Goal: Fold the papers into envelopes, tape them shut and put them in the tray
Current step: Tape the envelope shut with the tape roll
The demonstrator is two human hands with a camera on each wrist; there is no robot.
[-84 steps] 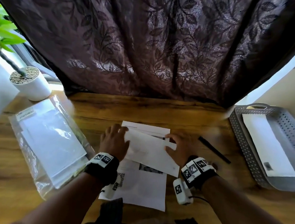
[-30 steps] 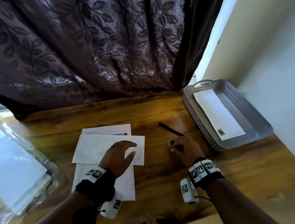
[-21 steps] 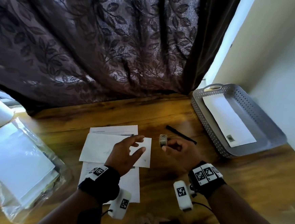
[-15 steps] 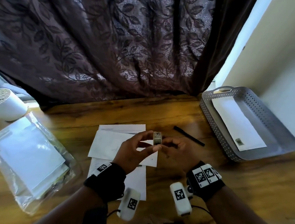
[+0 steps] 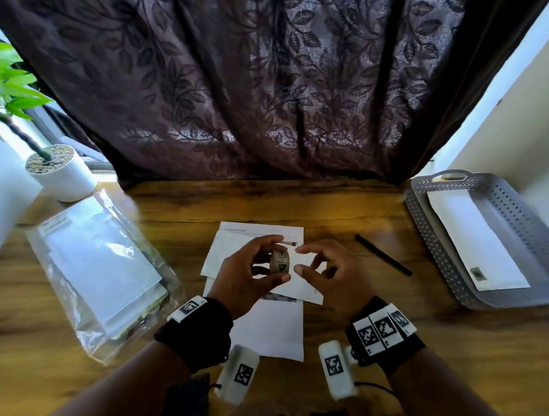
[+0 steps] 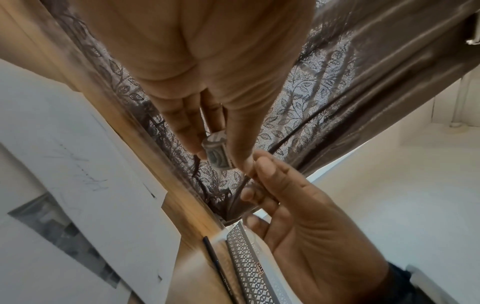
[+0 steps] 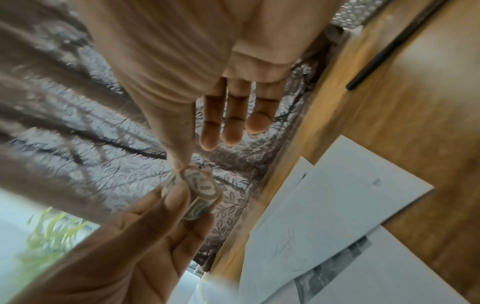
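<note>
A small roll of tape [image 5: 280,263] is held above the table by my left hand [image 5: 281,258], pinched between thumb and fingers; it shows too in the wrist views [image 6: 217,152] [image 7: 200,191]. My right hand [image 5: 298,259] is just right of the roll, its fingers loosely spread and one fingertip [image 7: 179,164] touching the roll's edge. Under both hands the folded white envelope [image 5: 220,259] lies on a printed sheet [image 5: 270,332]. The grey perforated tray [image 5: 429,226] at the right holds one white envelope [image 5: 474,243].
A black pen [image 5: 383,254] lies between the papers and the tray. A clear plastic bag of white sheets [image 5: 98,259] is on the left, with a white plant pot [image 5: 62,174] behind it. A dark curtain [image 5: 275,93] hangs along the table's far edge.
My right hand picked the tape roll up near the pen and brought it to the middle. My left hand came off the envelope and took the roll.
</note>
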